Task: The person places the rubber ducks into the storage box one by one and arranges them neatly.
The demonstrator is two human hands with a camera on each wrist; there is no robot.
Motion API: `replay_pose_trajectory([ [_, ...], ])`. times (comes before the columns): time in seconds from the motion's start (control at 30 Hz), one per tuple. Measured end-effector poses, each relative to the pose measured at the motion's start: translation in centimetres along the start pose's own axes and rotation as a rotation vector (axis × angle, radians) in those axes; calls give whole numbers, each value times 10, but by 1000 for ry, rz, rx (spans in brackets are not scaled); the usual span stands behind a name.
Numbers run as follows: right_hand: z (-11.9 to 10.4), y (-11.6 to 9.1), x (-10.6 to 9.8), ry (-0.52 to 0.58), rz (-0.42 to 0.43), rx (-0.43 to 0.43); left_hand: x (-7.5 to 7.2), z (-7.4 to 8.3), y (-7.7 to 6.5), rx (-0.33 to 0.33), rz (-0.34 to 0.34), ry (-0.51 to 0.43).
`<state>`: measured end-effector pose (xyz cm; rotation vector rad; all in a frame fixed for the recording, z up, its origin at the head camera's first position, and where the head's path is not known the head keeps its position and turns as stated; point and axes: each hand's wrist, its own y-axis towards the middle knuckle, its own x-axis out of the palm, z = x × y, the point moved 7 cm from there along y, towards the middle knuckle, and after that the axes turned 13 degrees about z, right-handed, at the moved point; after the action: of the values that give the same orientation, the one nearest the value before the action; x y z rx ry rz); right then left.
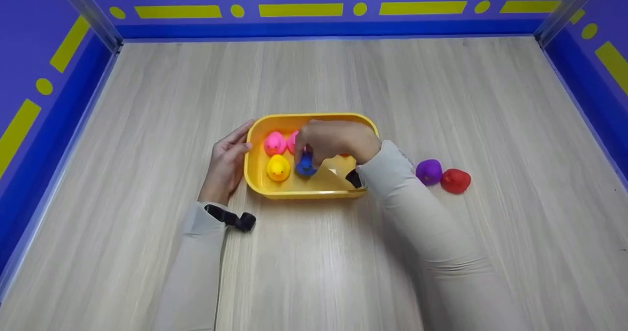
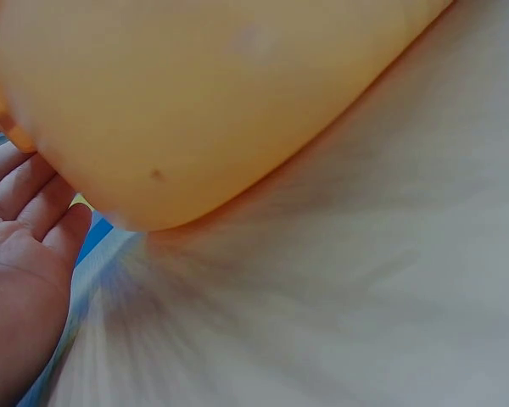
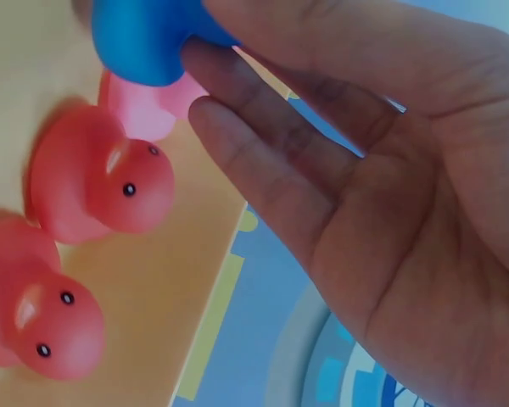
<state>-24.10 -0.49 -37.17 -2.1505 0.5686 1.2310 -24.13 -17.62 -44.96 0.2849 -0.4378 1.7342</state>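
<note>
A yellow tub stands in the middle of the table. My left hand rests against its left side, fingers fairly straight along the outer wall and thumb tip at the rim. In the left wrist view those fingers lie against the tub's wall. My right hand reaches down inside and pinches a blue toy duck between thumb and fingers. Beside it sit a yellow duck, a pink duck and another pink one, partly covered by the hand. The right wrist view shows two red ducks in the tub.
On the table right of the tub, a purple duck and a red duck sit side by side near my right sleeve. Blue walls with yellow marks bound the table at the back and both sides.
</note>
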Motion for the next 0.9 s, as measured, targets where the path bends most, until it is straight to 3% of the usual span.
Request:
replay_pose_trajectory([
  [0.9,-7,17,8,24,-21,6,1,1,0,8,0,-3],
])
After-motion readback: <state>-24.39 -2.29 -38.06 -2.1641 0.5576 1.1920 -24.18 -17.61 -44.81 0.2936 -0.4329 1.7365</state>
